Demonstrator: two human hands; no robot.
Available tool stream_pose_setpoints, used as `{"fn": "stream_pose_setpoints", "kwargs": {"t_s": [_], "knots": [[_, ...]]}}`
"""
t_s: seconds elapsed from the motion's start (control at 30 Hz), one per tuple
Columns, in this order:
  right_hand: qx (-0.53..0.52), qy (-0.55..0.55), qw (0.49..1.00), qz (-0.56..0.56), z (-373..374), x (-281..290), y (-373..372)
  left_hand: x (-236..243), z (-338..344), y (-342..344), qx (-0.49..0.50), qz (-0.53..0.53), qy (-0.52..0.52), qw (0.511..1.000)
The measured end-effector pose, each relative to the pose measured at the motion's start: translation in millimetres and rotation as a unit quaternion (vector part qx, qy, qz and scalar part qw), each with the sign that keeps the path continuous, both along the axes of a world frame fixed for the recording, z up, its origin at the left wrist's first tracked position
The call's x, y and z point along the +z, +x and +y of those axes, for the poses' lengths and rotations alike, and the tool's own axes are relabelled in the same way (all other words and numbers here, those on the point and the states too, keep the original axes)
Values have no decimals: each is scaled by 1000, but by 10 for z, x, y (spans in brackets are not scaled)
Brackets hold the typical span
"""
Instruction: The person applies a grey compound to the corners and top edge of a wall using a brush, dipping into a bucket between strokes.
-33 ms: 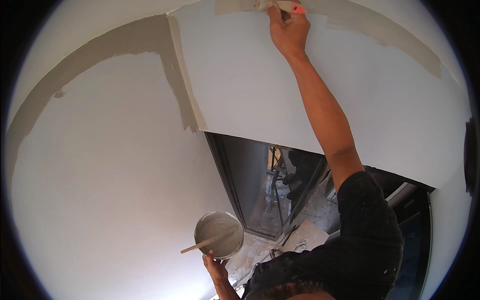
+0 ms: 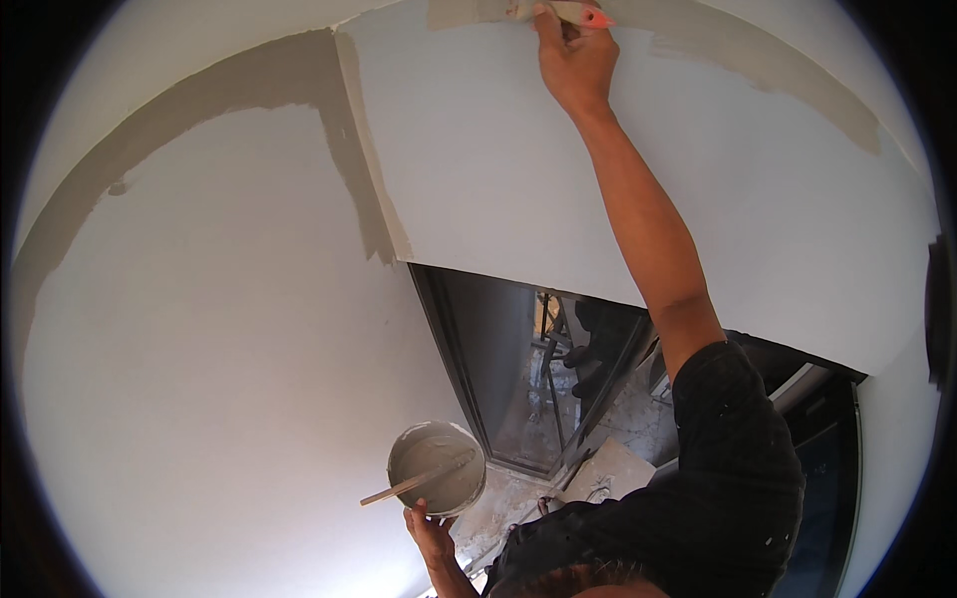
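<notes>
High at the top of the view, my right hand [image 2: 576, 62] grips a paintbrush [image 2: 588, 17] with a pale handle and pink end, against a band of grey-beige coating [image 2: 748, 50] along the upper wall edge. Its bristles are hard to make out. Low in the middle, my left hand [image 2: 429, 533] holds a round bucket [image 2: 435, 456] of grey, creamy material from underneath and the side. A wooden stick [image 2: 384, 495] lies across the bucket, its far end in the material.
A white wall [image 2: 199, 329] on the left bears a wide grey strip along its top and corner. Below the upper wall [image 2: 478, 169] are dark-framed glass doors [image 2: 493, 369] with reflections. A dusty floor and a board [image 2: 605, 468] show under my arm.
</notes>
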State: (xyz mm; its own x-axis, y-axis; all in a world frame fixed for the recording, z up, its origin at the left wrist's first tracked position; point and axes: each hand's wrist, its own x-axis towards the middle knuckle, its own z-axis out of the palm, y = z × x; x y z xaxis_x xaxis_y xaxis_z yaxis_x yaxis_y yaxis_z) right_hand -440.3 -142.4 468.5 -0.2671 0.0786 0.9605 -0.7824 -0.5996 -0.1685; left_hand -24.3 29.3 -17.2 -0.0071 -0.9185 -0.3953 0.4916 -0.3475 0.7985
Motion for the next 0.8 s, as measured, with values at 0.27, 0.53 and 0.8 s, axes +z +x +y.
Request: {"fn": "stream_pose_setpoints", "kwargs": {"t_s": [0.27, 0.53, 0.8], "knots": [[-29, -14, 999, 14, 31, -13, -45, 57, 4, -21, -3, -13, -4, 1000], [-42, -19, 999, 28, 118, 14, -27, 52, -2, -5, -5, -15, -2, 1000], [-32, -12, 999, -3, 140, -3, -52, 33, -7, 11, -3, -16, 0, 1000]]}}
